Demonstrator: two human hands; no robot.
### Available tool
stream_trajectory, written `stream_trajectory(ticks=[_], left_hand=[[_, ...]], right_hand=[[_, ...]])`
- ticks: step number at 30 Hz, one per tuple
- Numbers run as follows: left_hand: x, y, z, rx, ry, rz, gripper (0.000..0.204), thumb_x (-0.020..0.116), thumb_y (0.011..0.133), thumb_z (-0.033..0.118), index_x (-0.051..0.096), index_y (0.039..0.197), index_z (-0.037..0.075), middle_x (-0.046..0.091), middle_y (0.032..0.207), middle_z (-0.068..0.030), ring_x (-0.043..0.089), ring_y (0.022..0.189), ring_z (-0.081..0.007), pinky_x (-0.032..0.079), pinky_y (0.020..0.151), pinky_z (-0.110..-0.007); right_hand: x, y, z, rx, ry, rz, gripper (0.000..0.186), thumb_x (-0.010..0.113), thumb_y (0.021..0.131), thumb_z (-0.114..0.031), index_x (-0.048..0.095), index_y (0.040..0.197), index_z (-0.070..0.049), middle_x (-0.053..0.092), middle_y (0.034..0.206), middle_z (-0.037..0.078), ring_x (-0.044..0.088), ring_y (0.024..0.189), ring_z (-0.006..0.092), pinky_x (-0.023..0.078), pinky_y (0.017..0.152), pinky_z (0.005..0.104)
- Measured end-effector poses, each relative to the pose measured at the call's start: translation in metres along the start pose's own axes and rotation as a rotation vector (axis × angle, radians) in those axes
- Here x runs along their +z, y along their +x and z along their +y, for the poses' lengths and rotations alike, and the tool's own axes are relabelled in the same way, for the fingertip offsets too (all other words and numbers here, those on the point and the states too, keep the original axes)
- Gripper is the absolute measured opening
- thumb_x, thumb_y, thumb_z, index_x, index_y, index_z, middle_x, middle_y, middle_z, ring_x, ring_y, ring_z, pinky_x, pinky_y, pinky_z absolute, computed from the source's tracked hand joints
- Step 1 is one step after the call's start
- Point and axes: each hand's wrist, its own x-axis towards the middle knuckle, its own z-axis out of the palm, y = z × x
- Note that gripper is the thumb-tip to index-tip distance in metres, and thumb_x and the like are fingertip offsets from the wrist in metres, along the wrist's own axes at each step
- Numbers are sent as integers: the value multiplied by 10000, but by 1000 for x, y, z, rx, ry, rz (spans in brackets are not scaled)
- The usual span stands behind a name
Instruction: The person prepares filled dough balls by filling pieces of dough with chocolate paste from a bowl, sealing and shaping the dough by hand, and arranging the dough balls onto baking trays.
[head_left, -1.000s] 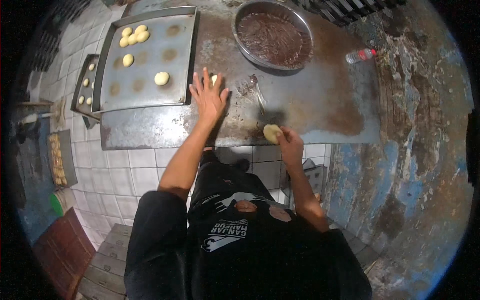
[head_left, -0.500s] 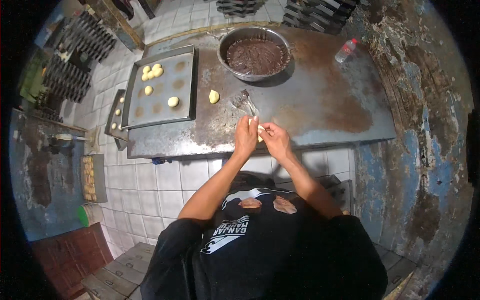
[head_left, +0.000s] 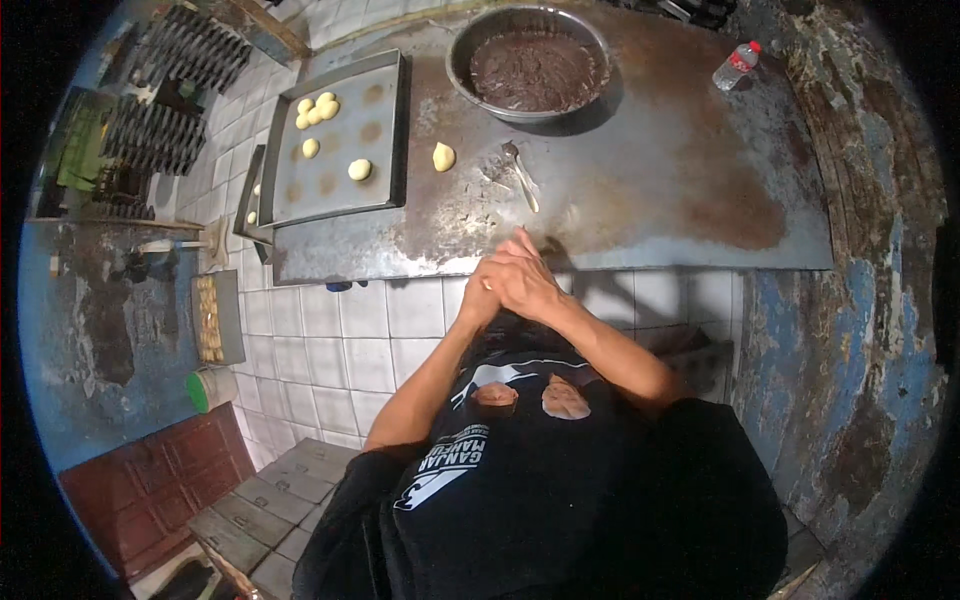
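Note:
My right hand (head_left: 528, 284) lies across my left hand (head_left: 484, 297) in front of the table's near edge. Pressed between them is a piece of pale yellow dough (head_left: 488, 285), nearly all of it hidden by the fingers and palms. Just beyond the hands a metal spoon (head_left: 526, 188) rests on the table, its bowl end smeared with dark brown paste. To its left sits a single lump of dough (head_left: 443, 157) with a pointed top. Farther back stands a large metal bowl (head_left: 463, 90) of thick dark brown paste (head_left: 540, 68).
A square metal tray (head_left: 398, 130) on the table's left holds several round dough balls (head_left: 318, 108). At the back right stands a clear bottle (head_left: 737, 66) with a red cap. Another tray (head_left: 230, 318) with rows of yellowish pieces is lower left, near a green-lidded tub (head_left: 197, 392).
My hands have gone from pinching the dough with the fingertips to being folded together around it, and are drawn nearer my body. The view has tilted, shifting the table upward.

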Motion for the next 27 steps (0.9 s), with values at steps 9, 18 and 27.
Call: stream_trajectory(ticks=[9,18,27], left_hand=[[-77,124,92,-251,-678,70,551,727,842,-59,577,1359,57,720,1147,-77,682,1068,-169,508,983,-308],[-168,230,90,-69,-347,51,521,782,806,-24,580,1282,36,641,1215,-59,623,1128,-168,491,1015,-309],[-178,312,73,-94,-169,65,583,816,784,-9,603,1323,52,724,1164,-86,676,1075,-145,523,955,-290]], right_hand=[[64,75,175,670,-411,-50,161,565,868,-42,656,971,42,678,989,220,688,951,378,572,825,445],[17,146,151,764,299,-212,147,526,917,-103,624,964,-6,665,900,213,687,809,366,515,702,480],[-21,272,250,663,-286,-288,224,583,916,-179,656,787,-11,691,780,207,664,680,401,516,605,496]])
